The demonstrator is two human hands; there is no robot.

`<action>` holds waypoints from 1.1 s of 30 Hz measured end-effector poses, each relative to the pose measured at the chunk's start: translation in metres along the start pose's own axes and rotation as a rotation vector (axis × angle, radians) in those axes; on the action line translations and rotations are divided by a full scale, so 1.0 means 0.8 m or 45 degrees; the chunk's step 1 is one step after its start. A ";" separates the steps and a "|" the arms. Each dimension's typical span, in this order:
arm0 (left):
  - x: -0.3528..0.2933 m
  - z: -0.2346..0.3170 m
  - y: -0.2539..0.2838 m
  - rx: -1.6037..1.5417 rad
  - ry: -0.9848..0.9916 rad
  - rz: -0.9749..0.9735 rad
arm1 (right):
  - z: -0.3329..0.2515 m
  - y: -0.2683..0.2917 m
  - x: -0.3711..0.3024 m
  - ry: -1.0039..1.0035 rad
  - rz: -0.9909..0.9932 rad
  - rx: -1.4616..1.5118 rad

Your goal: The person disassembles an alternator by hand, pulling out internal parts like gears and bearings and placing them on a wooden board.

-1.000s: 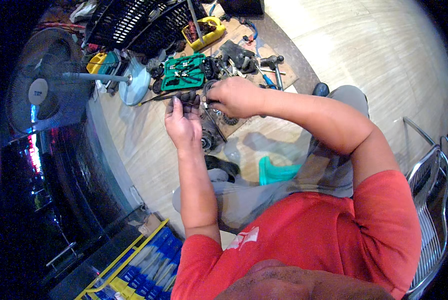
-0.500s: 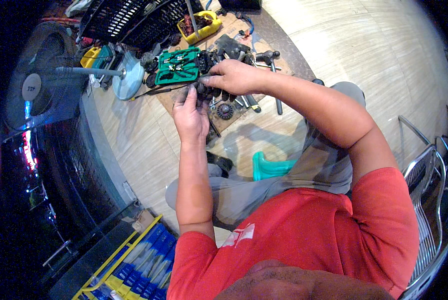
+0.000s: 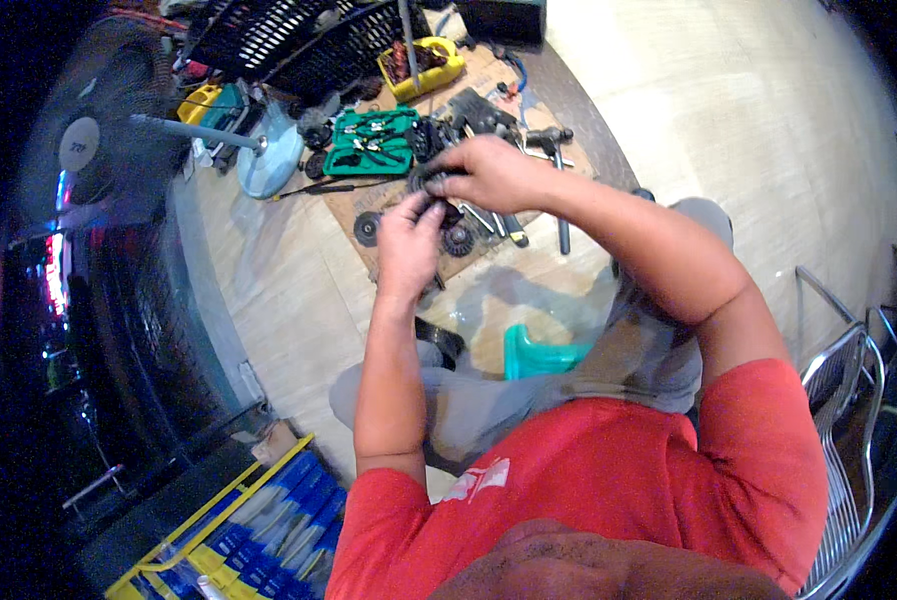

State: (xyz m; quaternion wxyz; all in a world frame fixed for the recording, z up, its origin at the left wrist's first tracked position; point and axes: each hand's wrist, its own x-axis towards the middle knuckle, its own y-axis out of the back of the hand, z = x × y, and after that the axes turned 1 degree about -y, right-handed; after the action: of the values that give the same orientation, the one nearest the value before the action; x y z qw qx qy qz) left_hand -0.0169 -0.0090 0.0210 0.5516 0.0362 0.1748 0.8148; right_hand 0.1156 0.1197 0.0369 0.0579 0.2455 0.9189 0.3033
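Observation:
My left hand (image 3: pixel 407 245) is over the near side of a cardboard sheet (image 3: pixel 349 205), its fingers closed in a pinch on something dark I cannot make out. My right hand (image 3: pixel 491 175) meets it from the right, fingers curled at a dark, round-looking part (image 3: pixel 422 178) that they partly cover. Beneath my left fingers lies a dark toothed gear wheel (image 3: pixel 459 241). A dark disc with a centre hole (image 3: pixel 367 229) lies left of that hand. Just beyond my hands sits an open green tool case (image 3: pixel 371 160) holding several pliers.
Right of my hands lies a hammer (image 3: pixel 564 225) among loose tools. Farther off stand a yellow container (image 3: pixel 447 72) with dark reddish contents and black crates (image 3: pixel 299 60). A fan (image 3: pixel 99 150) is at the left, a metal chair (image 3: pixel 839 420) at the right. A turquoise stool (image 3: pixel 544 355) shows below me.
The view has shifted slightly. My left hand has drawn back and turned, its fingers now pointing right, uncovering the dark disc. My right hand stays close to the dark parts.

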 end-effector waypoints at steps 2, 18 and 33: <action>-0.006 0.005 0.004 0.030 -0.054 -0.003 | 0.005 -0.008 0.003 0.138 -0.005 -0.025; -0.014 0.026 0.007 0.235 -0.219 0.288 | -0.017 -0.006 -0.001 -0.029 -0.038 0.346; -0.024 0.008 -0.016 0.387 -0.563 0.560 | -0.018 -0.008 0.006 -0.003 0.282 0.100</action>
State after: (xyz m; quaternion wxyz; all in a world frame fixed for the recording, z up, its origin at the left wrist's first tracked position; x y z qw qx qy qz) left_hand 0.0038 -0.0206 0.0255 0.3754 0.3305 0.1586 0.8513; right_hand 0.1051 0.1099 0.0448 0.0155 0.3481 0.8972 0.2713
